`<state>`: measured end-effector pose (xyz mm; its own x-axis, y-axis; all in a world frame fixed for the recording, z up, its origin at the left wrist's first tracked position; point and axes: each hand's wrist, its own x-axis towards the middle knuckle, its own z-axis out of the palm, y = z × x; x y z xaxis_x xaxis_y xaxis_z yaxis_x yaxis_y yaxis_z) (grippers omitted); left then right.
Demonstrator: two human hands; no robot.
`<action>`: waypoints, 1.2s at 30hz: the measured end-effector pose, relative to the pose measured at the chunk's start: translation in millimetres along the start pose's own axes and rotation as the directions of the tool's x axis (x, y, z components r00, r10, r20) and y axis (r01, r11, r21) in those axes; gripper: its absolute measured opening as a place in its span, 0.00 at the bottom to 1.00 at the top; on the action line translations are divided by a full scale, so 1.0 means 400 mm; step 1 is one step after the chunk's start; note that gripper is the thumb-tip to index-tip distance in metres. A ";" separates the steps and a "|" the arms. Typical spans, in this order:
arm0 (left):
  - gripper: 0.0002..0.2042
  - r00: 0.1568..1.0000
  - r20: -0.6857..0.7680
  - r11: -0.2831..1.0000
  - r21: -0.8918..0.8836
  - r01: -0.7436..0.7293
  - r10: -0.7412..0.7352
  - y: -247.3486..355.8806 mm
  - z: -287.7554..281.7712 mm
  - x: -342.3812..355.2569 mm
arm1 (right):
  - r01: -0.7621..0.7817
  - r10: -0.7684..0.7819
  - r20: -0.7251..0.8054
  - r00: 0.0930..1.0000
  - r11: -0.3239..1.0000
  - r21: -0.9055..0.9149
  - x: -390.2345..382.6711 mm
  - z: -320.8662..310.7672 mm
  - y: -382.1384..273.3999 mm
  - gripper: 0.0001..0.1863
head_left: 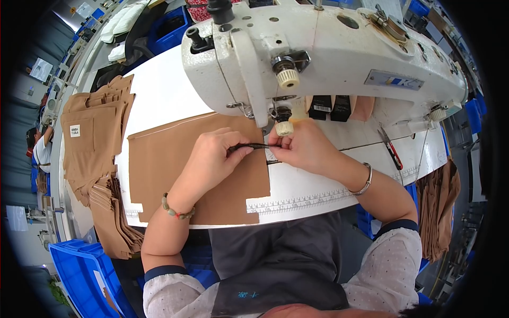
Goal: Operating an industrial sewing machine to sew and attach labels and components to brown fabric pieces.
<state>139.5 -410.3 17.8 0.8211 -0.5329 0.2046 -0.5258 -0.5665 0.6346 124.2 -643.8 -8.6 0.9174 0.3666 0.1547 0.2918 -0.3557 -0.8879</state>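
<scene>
My left hand (222, 153) pinches one end of a narrow black strip (251, 146) over a flat brown fabric piece (201, 185). My right hand (299, 148) grips the strip's other part just below the needle area of a white sewing machine (318, 47), so the strip runs taut or nearly straight between my fingers. The fabric lies on the white table (297, 193) with a printed ruler along its front edge. Red-and-black scissors or snips (391, 148) lie right of my right hand.
Brown fabric piles (95, 132) lie at the left; more brown pieces (437, 206) hang at the right. Black tagged items (331, 108) sit behind the machine's needle area. Blue bins (74, 270) stand below left. A person (40, 148) works at the far left.
</scene>
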 end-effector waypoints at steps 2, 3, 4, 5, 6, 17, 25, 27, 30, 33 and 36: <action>0.07 1.000 -0.001 1.000 0.000 -0.003 0.003 0.000 -0.002 -0.002 | -0.062 0.062 0.035 0.997 0.998 0.008 0.000 -0.004 -0.010 0.05; 0.07 1.000 0.001 1.000 0.000 -0.007 0.007 0.001 -0.002 -0.002 | -0.062 0.062 0.034 0.998 0.998 0.006 0.000 -0.005 -0.010 0.05; 0.07 1.000 0.000 1.000 -0.001 -0.008 0.008 0.001 -0.002 -0.003 | -0.069 0.069 0.038 0.997 0.998 0.007 0.000 -0.006 -0.010 0.05; 0.07 1.000 0.002 1.000 0.004 -0.011 0.011 0.001 -0.002 -0.002 | -0.076 0.075 0.042 0.996 0.997 0.007 0.000 -0.007 -0.010 0.05; 0.07 1.000 0.004 1.000 0.009 -0.015 0.015 0.001 -0.001 -0.002 | -0.075 0.075 0.041 0.996 0.997 0.006 0.000 -0.008 -0.010 0.05; 0.08 0.986 0.044 0.985 0.066 -0.162 0.159 0.032 -0.011 -0.005 | -0.171 0.155 0.193 0.969 0.983 0.069 -0.007 -0.010 -0.036 0.08; 0.05 0.992 0.087 0.964 -0.260 -0.064 0.089 0.108 -0.156 -0.076 | 0.726 -0.555 0.471 0.686 0.561 -0.397 -0.078 0.034 -0.063 0.08; 0.05 0.980 0.139 0.965 -0.240 -0.106 0.142 0.140 -0.141 -0.106 | 0.793 -0.607 0.522 0.599 0.360 -0.491 -0.084 0.056 -0.052 0.05; 0.06 0.925 0.267 0.942 -0.273 -0.196 0.269 0.172 -0.079 -0.143 | 0.786 -0.665 0.441 0.603 0.400 -0.472 -0.062 0.072 -0.020 0.06; 0.06 0.893 0.348 0.940 -0.286 -0.187 0.284 0.201 -0.020 -0.170 | 0.702 -0.610 0.348 0.712 0.623 -0.346 -0.047 0.053 -0.028 0.06; 0.05 0.860 0.379 0.913 -0.350 -0.210 0.343 0.201 0.025 -0.168 | 0.654 -0.599 0.263 0.757 0.698 -0.293 -0.037 0.057 -0.024 0.04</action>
<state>39.9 -426.4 47.5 0.4411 -0.8905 0.1111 -0.5748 -0.1853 0.7971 101.5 -626.2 -12.1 0.4483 0.7160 0.5351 0.8827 -0.2600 -0.3915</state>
